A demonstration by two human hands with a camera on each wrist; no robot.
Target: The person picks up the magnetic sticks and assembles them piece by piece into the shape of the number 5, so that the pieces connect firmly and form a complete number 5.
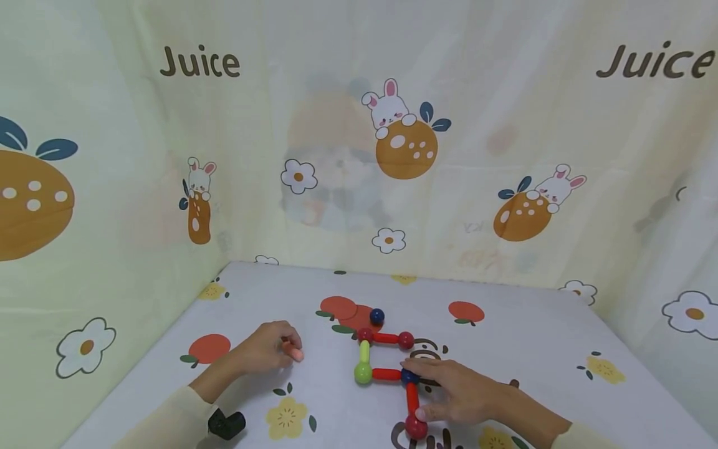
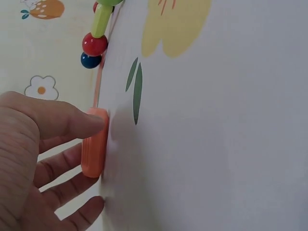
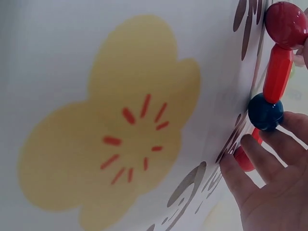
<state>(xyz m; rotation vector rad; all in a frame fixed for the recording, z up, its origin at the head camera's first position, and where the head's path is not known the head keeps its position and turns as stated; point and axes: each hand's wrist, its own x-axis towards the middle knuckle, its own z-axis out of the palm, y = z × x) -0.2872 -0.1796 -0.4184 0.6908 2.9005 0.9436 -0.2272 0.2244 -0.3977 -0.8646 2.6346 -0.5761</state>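
Observation:
My left hand [image 1: 268, 346] pinches an orange rod [image 2: 95, 144] between thumb and fingers, just above the table at left. A figure of balls joined by rods lies right of it. It has a green ball [image 1: 363, 373], a light green rod [image 1: 365, 352], red rods [image 1: 387, 374], red balls [image 1: 406, 340] and a blue ball [image 1: 410, 377]. My right hand [image 1: 462, 393] holds the figure's near end, forefinger at that blue ball and thumb at the nearest red ball [image 1: 416, 427]. Its other fingers are loosely bent. Another blue ball [image 1: 377, 316] sits behind the figure's far corner.
The table [image 1: 331, 411] has a white cloth printed with fruit and flowers. Printed curtains [image 1: 336, 62] hang behind it and at both sides. A black device [image 1: 227, 424] is on the left wrist.

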